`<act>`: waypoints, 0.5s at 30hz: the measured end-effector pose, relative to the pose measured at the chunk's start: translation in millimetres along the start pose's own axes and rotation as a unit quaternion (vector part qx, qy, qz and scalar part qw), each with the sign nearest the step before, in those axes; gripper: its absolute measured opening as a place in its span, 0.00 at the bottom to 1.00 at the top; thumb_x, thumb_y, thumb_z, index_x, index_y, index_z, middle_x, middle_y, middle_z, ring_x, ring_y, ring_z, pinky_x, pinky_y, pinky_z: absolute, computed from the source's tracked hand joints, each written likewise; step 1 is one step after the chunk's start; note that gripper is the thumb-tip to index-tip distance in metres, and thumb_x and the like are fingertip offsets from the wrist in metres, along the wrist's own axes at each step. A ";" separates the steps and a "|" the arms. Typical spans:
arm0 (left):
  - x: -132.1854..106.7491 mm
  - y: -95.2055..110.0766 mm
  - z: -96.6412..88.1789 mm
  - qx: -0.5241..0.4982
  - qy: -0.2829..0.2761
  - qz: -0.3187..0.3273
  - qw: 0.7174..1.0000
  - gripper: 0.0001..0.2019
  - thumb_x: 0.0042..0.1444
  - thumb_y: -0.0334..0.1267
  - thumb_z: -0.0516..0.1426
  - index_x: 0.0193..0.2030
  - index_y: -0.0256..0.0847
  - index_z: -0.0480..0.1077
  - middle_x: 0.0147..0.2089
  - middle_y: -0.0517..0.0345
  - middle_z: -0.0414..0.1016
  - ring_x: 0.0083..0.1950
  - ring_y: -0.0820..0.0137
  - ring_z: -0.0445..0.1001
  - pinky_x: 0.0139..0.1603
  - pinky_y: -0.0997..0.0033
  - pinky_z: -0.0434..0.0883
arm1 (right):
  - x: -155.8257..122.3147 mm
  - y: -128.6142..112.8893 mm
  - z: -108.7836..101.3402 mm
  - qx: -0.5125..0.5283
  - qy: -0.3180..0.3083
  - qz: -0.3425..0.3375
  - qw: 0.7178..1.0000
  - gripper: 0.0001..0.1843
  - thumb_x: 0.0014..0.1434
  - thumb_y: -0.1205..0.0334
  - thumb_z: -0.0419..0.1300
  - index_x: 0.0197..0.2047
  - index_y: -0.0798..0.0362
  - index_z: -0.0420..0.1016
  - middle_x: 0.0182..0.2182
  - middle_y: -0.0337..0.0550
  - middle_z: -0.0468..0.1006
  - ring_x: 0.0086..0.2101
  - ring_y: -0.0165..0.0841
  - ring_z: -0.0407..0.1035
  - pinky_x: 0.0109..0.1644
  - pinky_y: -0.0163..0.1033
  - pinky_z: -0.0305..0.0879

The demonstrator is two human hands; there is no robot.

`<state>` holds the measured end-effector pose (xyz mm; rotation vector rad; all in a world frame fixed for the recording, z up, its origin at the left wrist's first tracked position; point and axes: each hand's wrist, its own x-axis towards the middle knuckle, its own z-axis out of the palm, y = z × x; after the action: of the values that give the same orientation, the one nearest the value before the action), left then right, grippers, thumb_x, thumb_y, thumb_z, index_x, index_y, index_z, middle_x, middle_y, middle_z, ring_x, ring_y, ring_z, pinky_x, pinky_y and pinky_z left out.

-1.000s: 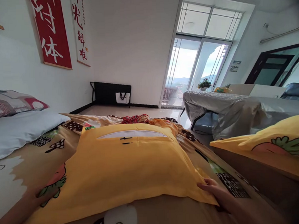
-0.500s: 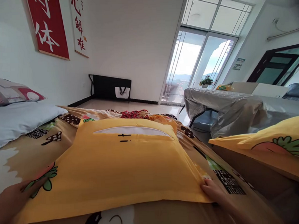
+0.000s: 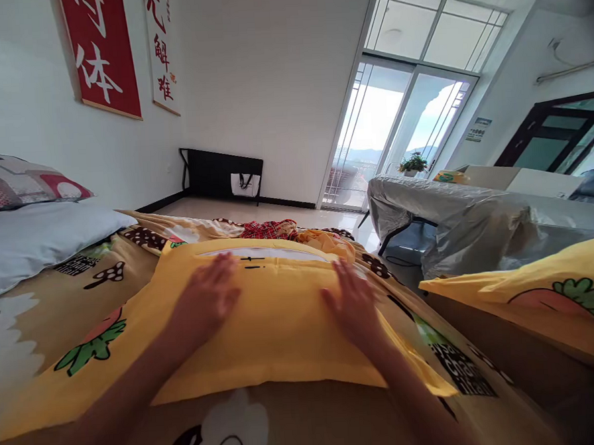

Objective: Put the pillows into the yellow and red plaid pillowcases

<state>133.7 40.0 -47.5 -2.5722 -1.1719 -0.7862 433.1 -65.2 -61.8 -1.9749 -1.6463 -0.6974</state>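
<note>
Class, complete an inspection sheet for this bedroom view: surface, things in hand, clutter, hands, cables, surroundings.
Surface: bed with brown cartoon-print cover.
Things in hand: yellow fabric pillow lying flat on the cover, white slit at its far edge.
Clutter: red checked cloth beyond it; second yellow carrot-print pillow to the right.
Hands: left hand and right hand flat, palms down on the pillow.
Cables: nothing seen.
Surroundings: red wall scroll, glass sliding door.

Left hand and right hand hide parts of the pillow.
</note>
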 end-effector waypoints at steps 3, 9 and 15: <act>32.8 30.4 24.1 -0.040 -0.052 0.048 0.997 0.31 0.65 0.53 0.39 0.69 0.39 0.51 0.71 0.53 0.49 0.72 0.63 0.48 0.69 0.52 0.51 | 16.0 -51.2 22.2 0.058 -0.030 -0.072 0.995 0.31 0.67 0.50 0.43 0.70 0.50 0.47 0.68 0.48 0.51 0.66 0.41 0.45 0.66 0.52 0.43; -25.8 -36.8 63.4 0.005 -0.004 -0.021 1.000 0.29 0.64 0.52 0.41 0.70 0.48 0.49 0.72 0.57 0.49 0.72 0.63 0.49 0.70 0.54 0.48 | -35.3 9.0 65.5 0.039 -0.028 -0.007 0.999 0.29 0.68 0.54 0.41 0.70 0.49 0.46 0.68 0.47 0.52 0.66 0.38 0.45 0.67 0.52 0.43; -107.7 -130.4 86.1 0.000 -0.027 -0.152 0.988 0.30 0.64 0.49 0.37 0.70 0.39 0.45 0.72 0.50 0.49 0.72 0.62 0.49 0.67 0.53 0.55 | -109.2 90.7 74.2 0.077 -0.093 0.107 0.987 0.32 0.67 0.48 0.37 0.70 0.54 0.47 0.67 0.51 0.54 0.65 0.40 0.50 0.64 0.53 0.51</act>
<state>10.7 91.6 -182.5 -2.4602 -1.6073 -0.7773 512.3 -113.7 -192.3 -2.1140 -1.5100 -0.3050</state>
